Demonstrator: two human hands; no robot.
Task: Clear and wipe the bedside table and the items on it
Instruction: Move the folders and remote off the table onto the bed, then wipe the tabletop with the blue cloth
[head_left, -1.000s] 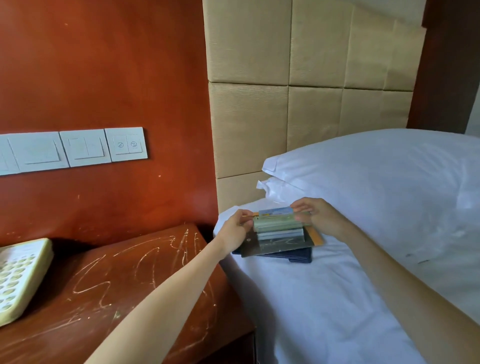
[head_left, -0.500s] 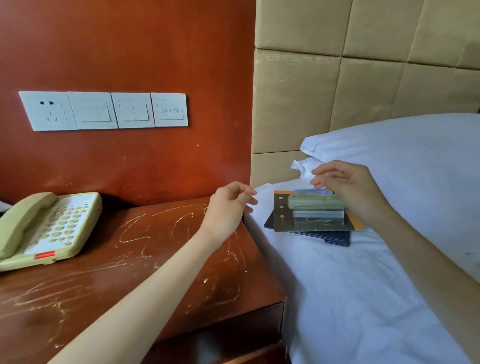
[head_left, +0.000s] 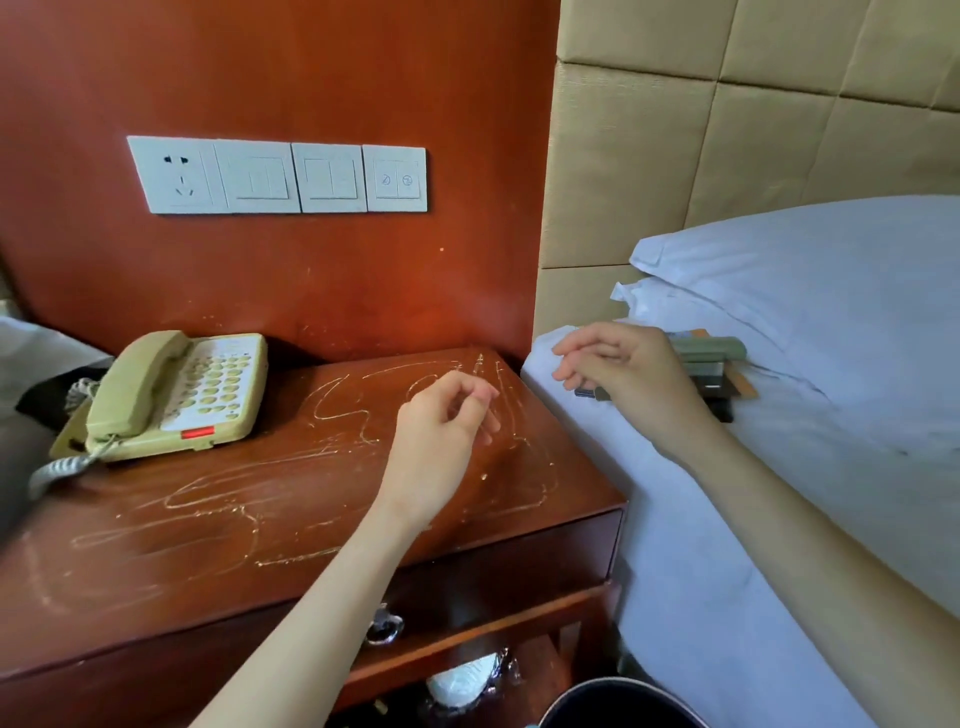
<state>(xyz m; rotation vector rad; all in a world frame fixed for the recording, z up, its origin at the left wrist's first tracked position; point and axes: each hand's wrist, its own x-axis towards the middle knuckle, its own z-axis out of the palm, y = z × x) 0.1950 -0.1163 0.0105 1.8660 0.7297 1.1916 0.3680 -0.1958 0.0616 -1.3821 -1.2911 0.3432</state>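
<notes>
The right grip (head_left: 618, 371) covers the near-left part of the stack of items (head_left: 719, 364) on the bed, so their kinds cannot be told. A small dark piece (head_left: 589, 393) shows just under its fingers; whether they touch it is unclear. Below the left grip (head_left: 447, 415), the forearm hides part of the table's (head_left: 208, 519) drawer pull. The dark bin (head_left: 618, 706) is cut off by the bottom edge.
</notes>
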